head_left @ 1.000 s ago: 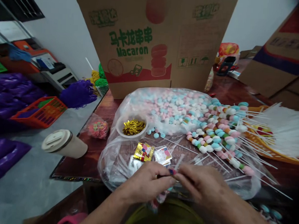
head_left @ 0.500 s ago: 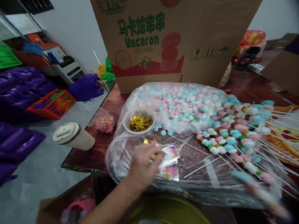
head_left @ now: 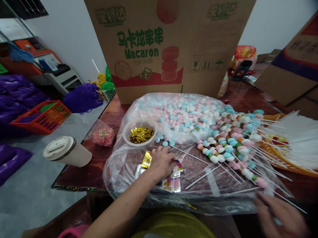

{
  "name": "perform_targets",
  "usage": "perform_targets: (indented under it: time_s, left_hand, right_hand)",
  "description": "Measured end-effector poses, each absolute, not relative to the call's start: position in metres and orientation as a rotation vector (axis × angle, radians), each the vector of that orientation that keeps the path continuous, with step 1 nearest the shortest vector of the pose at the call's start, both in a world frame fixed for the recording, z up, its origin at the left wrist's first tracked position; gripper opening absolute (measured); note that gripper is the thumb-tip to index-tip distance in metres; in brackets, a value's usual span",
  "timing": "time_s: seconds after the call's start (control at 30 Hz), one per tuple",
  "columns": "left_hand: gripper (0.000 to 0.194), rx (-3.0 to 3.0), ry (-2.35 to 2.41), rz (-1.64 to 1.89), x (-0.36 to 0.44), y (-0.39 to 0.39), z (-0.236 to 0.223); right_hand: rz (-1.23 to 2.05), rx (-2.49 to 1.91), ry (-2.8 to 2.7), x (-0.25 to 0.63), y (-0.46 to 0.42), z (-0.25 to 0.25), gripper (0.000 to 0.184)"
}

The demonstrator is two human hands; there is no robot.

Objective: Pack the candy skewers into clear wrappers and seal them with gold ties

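My left hand lies palm down over small printed foil packets, its thumb and forefinger closed at the edge of one. A gold-coloured packet is beside it on the clear plastic sheet. My right hand, blurred at the lower right, has curled fingers; a pale blue bit shows between them, but what it is stays unclear. Marshmallow skewers lie piled on the right with their white sticks outward. Loose pastel marshmallows fill a clear bag behind. A bowl holds gold twist ties.
A large cardboard box stands at the back. Left of the sheet are a lidded cup and a bag of colourful candies. An orange basket with white sticks sits on the right, before another carton.
The view has turned to the right. My left hand has spread lower over the packets, and a gold packet now shows at its left. The blurred marshmallow skewer at lower right is gone; my right hand appears there.
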State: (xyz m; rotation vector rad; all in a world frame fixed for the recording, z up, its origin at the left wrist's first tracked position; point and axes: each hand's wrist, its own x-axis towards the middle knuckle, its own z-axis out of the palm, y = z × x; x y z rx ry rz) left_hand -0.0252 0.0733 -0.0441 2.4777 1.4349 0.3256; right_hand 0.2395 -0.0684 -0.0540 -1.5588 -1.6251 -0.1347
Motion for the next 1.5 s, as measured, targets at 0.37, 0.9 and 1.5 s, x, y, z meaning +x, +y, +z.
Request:
perform_targets:
  time_s: [0.37, 0.9, 1.5]
  left_hand:
    - [0.014, 2.354, 1.042, 0.708, -0.029, 0.056, -0.050]
    - [0.027, 2.790, 0.919, 0.827, -0.023, 0.066, -0.021]
    - [0.013, 2.220, 0.966, 0.533, -0.030, 0.041, -0.006]
  right_hand:
    - [0.240, -1.437, -1.919, 0.126, 0.020, -0.062, 0.021]
    - [-0.038, -1.285, -1.914, 0.154, 0.025, -0.059, 0.022]
    - [0.529, -1.181, -1.948, 0.156, -0.016, -0.027, 0.007]
